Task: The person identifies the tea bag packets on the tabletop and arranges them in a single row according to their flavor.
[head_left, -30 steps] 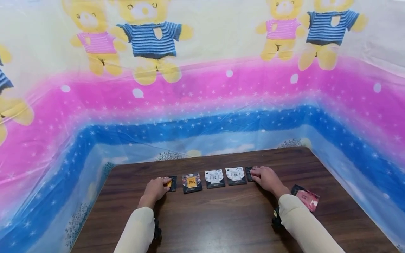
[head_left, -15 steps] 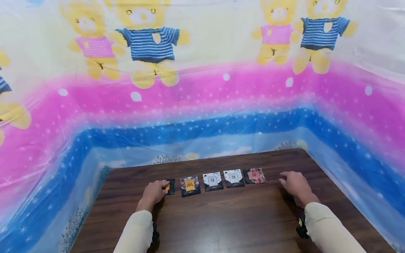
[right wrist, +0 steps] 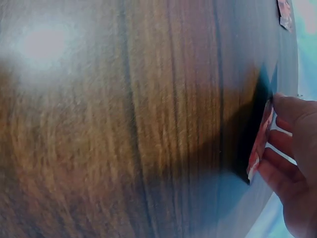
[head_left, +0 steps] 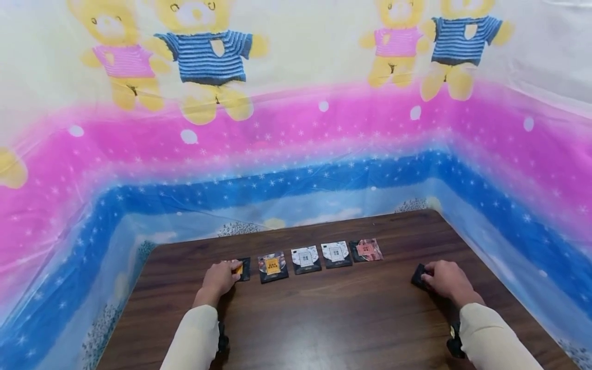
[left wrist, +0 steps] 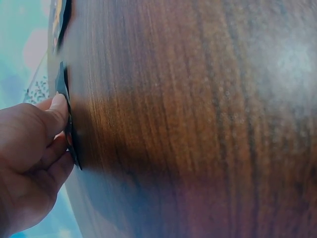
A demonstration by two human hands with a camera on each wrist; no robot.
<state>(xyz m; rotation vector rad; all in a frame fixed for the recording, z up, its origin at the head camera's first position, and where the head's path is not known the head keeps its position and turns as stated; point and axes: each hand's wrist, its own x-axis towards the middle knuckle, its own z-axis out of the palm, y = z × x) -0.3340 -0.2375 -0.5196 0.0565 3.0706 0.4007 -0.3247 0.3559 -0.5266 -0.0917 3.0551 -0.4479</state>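
Note:
In the head view my left hand (head_left: pixel 221 280) is at the left end of a row of small flat packets, its fingers on a black packet with a yellow label (head_left: pixel 244 269). The left wrist view shows thumb and fingers holding this packet (left wrist: pixel 68 119) by its edges, down at the table. My right hand (head_left: pixel 446 277), at the right, grips a black-and-pink packet (head_left: pixel 419 276). Seen from the right wrist, its pink printed side (right wrist: pixel 261 139) is between thumb and fingers, tilted, with a shadow beside it. The fingers hide part of each held packet.
Between the hands lie an orange-labelled packet (head_left: pixel 273 266), two white-and-black packets, one left (head_left: pixel 306 259) and one right (head_left: pixel 336 254), and a pink-labelled packet (head_left: pixel 367 250). They lie in a row on the brown wooden table (head_left: pixel 314 318). A printed bear curtain (head_left: pixel 259 169) surrounds the table's back and sides.
My right hand has let go of the pink-labelled packet at the row's right end, moved right, and taken hold of the other pink packet. The left hand has stayed at its packet.

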